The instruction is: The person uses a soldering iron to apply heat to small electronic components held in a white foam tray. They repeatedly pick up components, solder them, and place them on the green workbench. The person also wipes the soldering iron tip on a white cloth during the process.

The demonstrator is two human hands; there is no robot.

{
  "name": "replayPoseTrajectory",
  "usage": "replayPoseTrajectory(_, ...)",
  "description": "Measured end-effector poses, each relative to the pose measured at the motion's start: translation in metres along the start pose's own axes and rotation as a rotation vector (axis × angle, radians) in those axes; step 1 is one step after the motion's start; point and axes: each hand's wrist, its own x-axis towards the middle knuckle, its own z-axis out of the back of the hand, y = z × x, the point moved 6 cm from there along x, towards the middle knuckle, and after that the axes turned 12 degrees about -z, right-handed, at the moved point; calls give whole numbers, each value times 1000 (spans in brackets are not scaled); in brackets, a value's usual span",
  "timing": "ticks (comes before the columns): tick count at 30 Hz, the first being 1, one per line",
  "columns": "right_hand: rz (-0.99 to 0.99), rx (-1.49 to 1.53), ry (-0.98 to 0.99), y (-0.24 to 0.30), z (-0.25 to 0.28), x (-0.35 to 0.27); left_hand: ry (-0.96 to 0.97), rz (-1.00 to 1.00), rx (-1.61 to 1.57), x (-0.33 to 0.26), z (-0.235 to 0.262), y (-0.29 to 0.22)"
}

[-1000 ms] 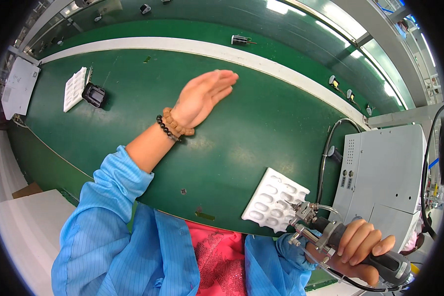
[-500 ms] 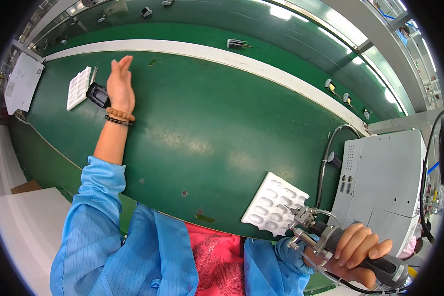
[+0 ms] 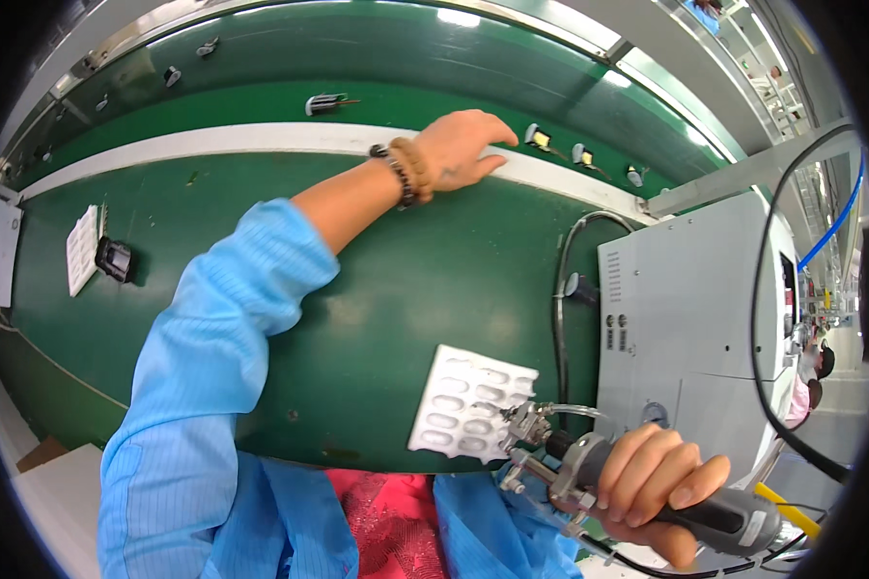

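My left hand [image 3: 462, 150] reaches over the white rail, thumb and fingers apart and holding nothing. Just beyond its fingertips, on the green belt, lies a small dark part with a yellow patch [image 3: 539, 138]. My right hand [image 3: 652, 487] is wrapped round a powered screwdriver [image 3: 729, 521] with a metal head and a clear feed tube. The tool's front end hangs over the edge of a white tray [image 3: 444, 400] with oval hollows, hiding its right side. Whether the tip touches the tray I cannot tell.
Beyond the white rail [image 3: 261, 138], the belt carries several more small parts, one with a thin rod [image 3: 328, 103]. A grey machine [image 3: 681, 299] with a black cable stands at right. At left are a second white tray [image 3: 83, 251] and a black holder [image 3: 114, 259] on the green table.
My left hand has swung from near the black holder at left across to the rail and belt. The view has turned to the right. My right hand still grips the screwdriver.
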Motion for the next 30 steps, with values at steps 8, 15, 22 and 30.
replayPoseTrajectory(8, 50, -45, 84, 13, 12, 10, 280, 37, 134, 70, -87, 70)
replayPoseTrajectory(15, -23, -7, -38, 10, 20, 0, 45, 201, -140, 51, -60, 29)
replayPoseTrajectory(22, -8, -88, -5, 17, 23, -4, -63, 288, -484, -44, 23, -115)
replayPoseTrajectory(30, 25, -88, -2, 19, 14, -4, 12, 121, -346, -98, 10, -195)
